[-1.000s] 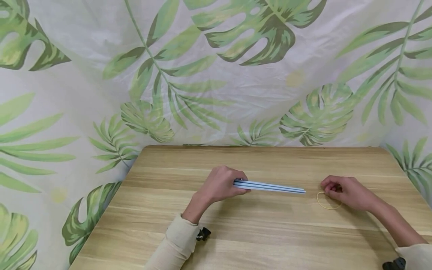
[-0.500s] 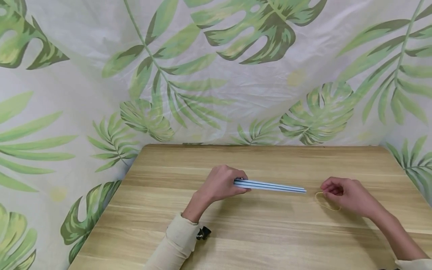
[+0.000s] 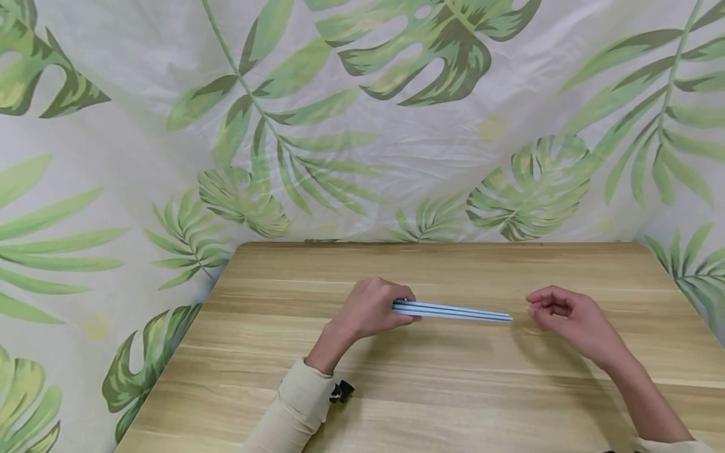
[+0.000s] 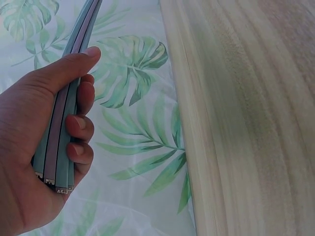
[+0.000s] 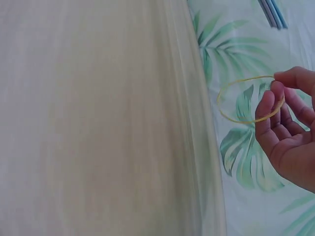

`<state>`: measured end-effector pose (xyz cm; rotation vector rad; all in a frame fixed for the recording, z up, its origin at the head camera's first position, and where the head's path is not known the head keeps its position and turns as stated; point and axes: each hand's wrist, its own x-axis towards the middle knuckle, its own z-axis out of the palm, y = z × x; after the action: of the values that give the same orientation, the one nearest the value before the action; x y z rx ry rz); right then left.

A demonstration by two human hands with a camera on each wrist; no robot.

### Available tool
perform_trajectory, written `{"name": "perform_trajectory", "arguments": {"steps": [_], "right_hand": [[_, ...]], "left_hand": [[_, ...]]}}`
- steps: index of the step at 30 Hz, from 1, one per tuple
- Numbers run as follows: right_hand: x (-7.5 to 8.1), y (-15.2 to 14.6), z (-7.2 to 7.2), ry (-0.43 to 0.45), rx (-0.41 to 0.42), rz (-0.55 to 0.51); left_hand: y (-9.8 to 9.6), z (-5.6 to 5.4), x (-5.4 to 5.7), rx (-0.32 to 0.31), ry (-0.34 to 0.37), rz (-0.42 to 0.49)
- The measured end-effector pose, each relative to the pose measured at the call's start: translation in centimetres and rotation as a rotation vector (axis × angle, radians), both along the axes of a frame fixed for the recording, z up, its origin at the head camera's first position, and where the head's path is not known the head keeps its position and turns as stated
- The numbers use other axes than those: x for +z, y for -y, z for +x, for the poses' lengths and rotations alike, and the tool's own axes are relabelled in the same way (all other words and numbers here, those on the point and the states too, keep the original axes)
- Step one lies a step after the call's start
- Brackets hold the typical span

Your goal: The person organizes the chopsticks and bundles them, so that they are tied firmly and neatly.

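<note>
My left hand (image 3: 370, 309) grips a bundle of light blue chopsticks (image 3: 453, 311) at one end, thumb and curled fingers round them. In the left wrist view the chopsticks (image 4: 61, 118) run through the fist, with silvery patterned ends by the palm. Their other ends point right in the head view, towards my right hand (image 3: 572, 321). Between thumb and fingertips that hand pinches a thin yellow rubber band (image 5: 236, 120), which hangs as a loose loop. A small gap separates the rubber band from the chopstick tips (image 5: 279, 24).
Both hands are above a wood-grain table (image 3: 430, 396). Behind it hangs a pale cloth (image 3: 419, 157) printed with green leaves. A black wrist camera mount (image 3: 342, 391) sticks out at the left sleeve (image 3: 300, 396).
My right hand has moved left and slightly up with the rubber band, closer to the chopstick tips. The left hand and the chopsticks have stayed nearly still.
</note>
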<state>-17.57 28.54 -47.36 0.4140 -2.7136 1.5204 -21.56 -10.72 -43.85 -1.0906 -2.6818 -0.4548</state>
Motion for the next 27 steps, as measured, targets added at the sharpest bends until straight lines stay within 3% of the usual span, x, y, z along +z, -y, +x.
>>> {"name": "perform_trajectory", "arguments": {"steps": [12,27], "right_hand": [[1.2,3.0,-0.5,0.012,0.025,-0.118],[2.2,4.7,0.3,-0.026,-0.001,-0.142]], "left_hand": [[0.0,-0.1,-0.2,0.021,-0.011,0.006],[-0.3,-0.1,-0.5,0.056,-0.014,0.017]]}}
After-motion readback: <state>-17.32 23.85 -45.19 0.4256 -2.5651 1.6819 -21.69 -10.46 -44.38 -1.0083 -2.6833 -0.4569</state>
